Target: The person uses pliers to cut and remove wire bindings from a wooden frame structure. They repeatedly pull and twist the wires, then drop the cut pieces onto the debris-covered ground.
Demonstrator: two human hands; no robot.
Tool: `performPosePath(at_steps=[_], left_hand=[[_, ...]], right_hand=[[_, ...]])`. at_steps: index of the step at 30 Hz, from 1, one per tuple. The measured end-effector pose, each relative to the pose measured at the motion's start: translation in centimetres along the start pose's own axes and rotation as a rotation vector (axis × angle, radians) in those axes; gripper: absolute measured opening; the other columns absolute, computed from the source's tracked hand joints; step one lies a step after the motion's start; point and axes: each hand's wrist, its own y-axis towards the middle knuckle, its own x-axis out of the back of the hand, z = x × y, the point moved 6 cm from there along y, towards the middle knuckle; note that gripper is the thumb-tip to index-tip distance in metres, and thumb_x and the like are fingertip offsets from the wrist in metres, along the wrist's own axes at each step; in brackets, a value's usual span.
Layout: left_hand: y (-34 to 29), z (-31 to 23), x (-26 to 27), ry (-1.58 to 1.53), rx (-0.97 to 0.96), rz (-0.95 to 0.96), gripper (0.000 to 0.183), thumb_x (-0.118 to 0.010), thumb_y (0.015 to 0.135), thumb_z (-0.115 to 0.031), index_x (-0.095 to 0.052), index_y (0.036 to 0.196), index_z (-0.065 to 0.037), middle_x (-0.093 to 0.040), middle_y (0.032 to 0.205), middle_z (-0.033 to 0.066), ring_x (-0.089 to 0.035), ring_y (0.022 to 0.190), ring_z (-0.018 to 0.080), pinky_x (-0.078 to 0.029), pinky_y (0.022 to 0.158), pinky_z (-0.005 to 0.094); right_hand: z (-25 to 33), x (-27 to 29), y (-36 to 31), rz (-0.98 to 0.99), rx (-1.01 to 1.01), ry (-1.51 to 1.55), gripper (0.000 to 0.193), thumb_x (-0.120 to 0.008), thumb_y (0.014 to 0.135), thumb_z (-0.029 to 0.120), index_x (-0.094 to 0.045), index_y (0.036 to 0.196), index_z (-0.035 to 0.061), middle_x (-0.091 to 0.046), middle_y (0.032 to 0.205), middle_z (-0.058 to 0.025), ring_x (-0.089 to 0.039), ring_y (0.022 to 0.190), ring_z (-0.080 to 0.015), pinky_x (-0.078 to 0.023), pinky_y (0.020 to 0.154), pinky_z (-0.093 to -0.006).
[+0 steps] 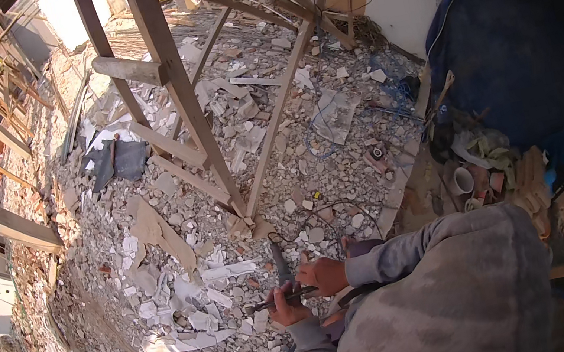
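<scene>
My left hand (pixel 289 308) and my right hand (pixel 322 277) are close together over the rubble, low in the middle of the view. Both are closed around a thin dark rod-like tool (pixel 267 304) with a thicker knob at its left end. My right hand is at its right part, the left nearer the knob. Just beyond my hands, a grey tapered piece (pixel 280 261) points away, its lower end hidden behind the fingers. A dark cable (pixel 325 207) curls over the debris near its tip. Grey sleeves cover both forearms.
Broken masonry (pixel 239 274) covers the ground. A wooden trestle (pixel 181 96) stands ahead, its foot close beyond my hands. A cardboard piece (pixel 160 235) lies to the left. At right are a dark blue sheet (pixel 495 55), a white cup-like container (pixel 462 180) and stacked brown pieces (pixel 529 185).
</scene>
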Motion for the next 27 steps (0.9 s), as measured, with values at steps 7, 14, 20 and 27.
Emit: performPosePath(at_steps=[7,14,20,27], left_hand=[[3.4,16.0,-25.0,0.374,0.323,0.286,0.020,-0.068,0.093,-0.018,-0.057,0.107,-0.008,-0.071,0.091,0.0148,-0.071,0.084,0.0296,-0.061,0.075,0.0482],[3.3,27.3,-42.8,0.432,0.460,0.480,0.020,-0.072,0.091,-0.011,-0.058,0.105,-0.005,-0.070,0.089,0.0146,-0.071,0.081,0.0283,-0.063,0.072,0.0438],[6.2,30.1,-54.4,0.540,0.437,0.707,0.058,-0.071,0.087,-0.020,-0.050,0.137,0.001,-0.064,0.114,0.0127,-0.064,0.106,0.0242,-0.058,0.078,0.0371],[17.8,39.1,-68.1,0.903,0.211,1.019,0.058,-0.072,0.087,-0.016,-0.051,0.138,0.001,-0.060,0.121,0.0147,-0.064,0.104,0.0238,-0.059,0.081,0.0379]], right_hand=[[-20.6,11.9,-11.5,0.034,-0.627,0.073,0.035,-0.064,0.090,0.044,-0.068,0.096,0.0095,-0.071,0.085,-0.0194,-0.069,0.082,-0.0421,-0.054,0.072,-0.0531],[-32.1,25.3,-17.4,-0.224,-0.706,0.160,0.034,-0.058,0.096,0.041,-0.071,0.104,0.0101,-0.069,0.079,-0.0205,-0.068,0.077,-0.0422,-0.053,0.072,-0.0533],[-39.6,36.3,-17.9,-0.378,-0.745,0.195,0.038,-0.060,0.098,0.030,-0.063,0.131,0.0122,-0.068,0.079,-0.0228,-0.067,0.077,-0.0423,-0.052,0.074,-0.0524],[-53.9,55.3,-16.4,-0.501,-0.890,-0.362,0.063,-0.062,0.092,0.019,-0.042,0.152,0.0110,-0.058,0.115,-0.0273,-0.056,0.109,-0.0443,-0.050,0.090,-0.0515]])
